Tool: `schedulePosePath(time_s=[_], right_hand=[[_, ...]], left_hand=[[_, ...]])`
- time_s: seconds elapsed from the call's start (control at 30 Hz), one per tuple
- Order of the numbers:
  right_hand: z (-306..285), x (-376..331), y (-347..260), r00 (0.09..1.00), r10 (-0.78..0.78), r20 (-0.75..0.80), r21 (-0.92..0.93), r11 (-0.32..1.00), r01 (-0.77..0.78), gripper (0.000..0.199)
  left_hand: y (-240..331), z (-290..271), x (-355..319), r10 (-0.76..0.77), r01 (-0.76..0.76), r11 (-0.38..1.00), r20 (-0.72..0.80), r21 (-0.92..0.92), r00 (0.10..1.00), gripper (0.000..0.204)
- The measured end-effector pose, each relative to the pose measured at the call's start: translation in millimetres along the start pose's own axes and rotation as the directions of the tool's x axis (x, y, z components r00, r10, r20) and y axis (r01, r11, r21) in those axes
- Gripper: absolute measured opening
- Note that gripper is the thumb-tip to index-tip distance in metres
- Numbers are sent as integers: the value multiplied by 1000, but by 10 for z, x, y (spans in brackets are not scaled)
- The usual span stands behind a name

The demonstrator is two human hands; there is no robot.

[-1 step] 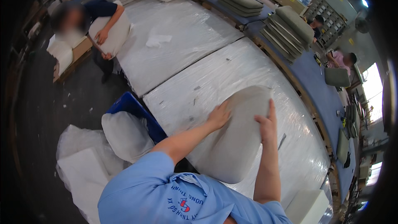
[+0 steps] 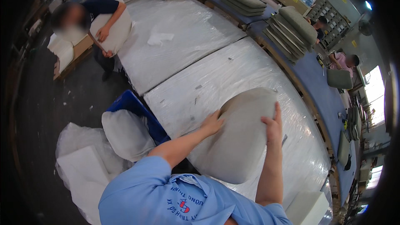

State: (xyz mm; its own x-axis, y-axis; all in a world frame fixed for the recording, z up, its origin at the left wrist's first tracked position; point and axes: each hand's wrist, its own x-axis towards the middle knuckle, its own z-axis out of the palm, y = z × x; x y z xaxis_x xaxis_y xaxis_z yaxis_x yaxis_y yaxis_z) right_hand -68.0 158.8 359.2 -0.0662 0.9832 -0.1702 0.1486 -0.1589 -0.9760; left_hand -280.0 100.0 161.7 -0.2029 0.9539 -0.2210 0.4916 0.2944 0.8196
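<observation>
A grey, padded cushion (image 2: 241,137) with rounded corners stands tilted in front of me, its lower end close to my shirt. My left hand (image 2: 212,122) grips its left edge, where the cover bends into a dark fold. Against the opposite edge presses my right hand (image 2: 273,126), fingers stretched upward along the side and thumb toward the face of the cushion. The cushion is held between both hands above the plastic-wrapped table (image 2: 200,87). Its underside is hidden.
Left of me are a blue bin (image 2: 155,127), a pale cushion (image 2: 125,135) and white foam (image 2: 83,179). A white block (image 2: 308,208) lies at lower right. Across the table a co-worker (image 2: 102,12) holds a cushion. Stacked grey cushions (image 2: 287,33) stand on a blue bench (image 2: 316,96).
My left hand has slid a little left and down the cushion's edge. The right hand has shifted slightly right and down, and the cushion's top now looks broader.
</observation>
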Motion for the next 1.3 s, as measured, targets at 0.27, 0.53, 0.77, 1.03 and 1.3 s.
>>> schedulePosePath(time_s=[0.27,0.53,0.77,1.03,1.3], right_hand=[[-1792,327,1014,959,269,-88,186,950,-250,75],[-1499,-720,1415,731,599,328,239,696,-678,50],[-1278,-665,1632,662,625,414,-62,744,-665,62],[-333,-176,1917,651,408,640,-767,380,517,71],[1085,85,2591,720,384,578,-809,160,565,51]], left_hand=[[-837,57,-1238,-272,658,121,612,-743,742,60],[-206,-991,-2252,-471,504,498,268,-705,840,75],[227,-1161,-3414,-520,601,319,395,-733,758,76],[-318,-889,-3337,-493,557,574,290,-601,821,87],[-1274,-568,-2236,-608,636,753,191,-170,771,120]])
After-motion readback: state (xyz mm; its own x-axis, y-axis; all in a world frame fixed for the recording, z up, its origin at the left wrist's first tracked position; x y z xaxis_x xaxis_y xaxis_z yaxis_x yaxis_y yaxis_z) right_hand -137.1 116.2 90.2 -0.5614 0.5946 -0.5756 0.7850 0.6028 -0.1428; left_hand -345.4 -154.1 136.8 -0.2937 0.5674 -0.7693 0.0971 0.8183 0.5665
